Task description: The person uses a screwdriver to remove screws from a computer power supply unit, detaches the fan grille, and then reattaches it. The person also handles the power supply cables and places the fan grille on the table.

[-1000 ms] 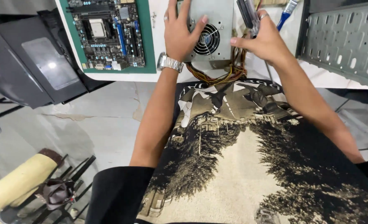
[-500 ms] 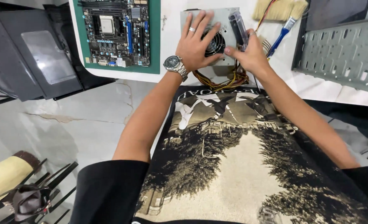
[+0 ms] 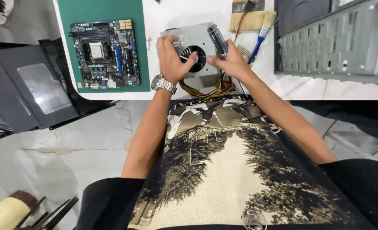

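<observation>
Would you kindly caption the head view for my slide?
Left hand steadies a grey power supply while right hand holds a screwdriver.

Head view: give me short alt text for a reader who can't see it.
Left hand steadies a grey power supply unit by its fan on a white table while the right hand holds a screwdriver over it. A motherboard lies left, a brush right.
</observation>
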